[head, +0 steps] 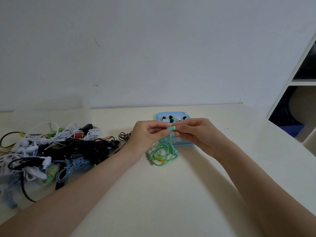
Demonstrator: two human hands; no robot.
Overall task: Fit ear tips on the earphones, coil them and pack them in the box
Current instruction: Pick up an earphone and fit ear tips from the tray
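My left hand (pixel 147 135) pinches a mint-green earbud (pixel 169 128) above the table. My right hand (pixel 196 132) pinches a green ear tip (pixel 174 128) pressed against that earbud. The green cable (pixel 162 152) hangs from the earbud in loose loops onto the table, with the second earbud (pixel 176 152) and the plug (pixel 151 161) lying there. Behind my hands sits a light blue box (pixel 186 142) holding several black, clear and green ear tips (pixel 171 118); my hands hide most of it.
A tangled pile of black, white, blue and green earphones (pixel 51 151) covers the left of the cream table (pixel 171 194). A striped coiled cable (pixel 124 135) lies by my left wrist. A white shelf unit (pixel 301 82) stands at the right, and a wall lies behind.
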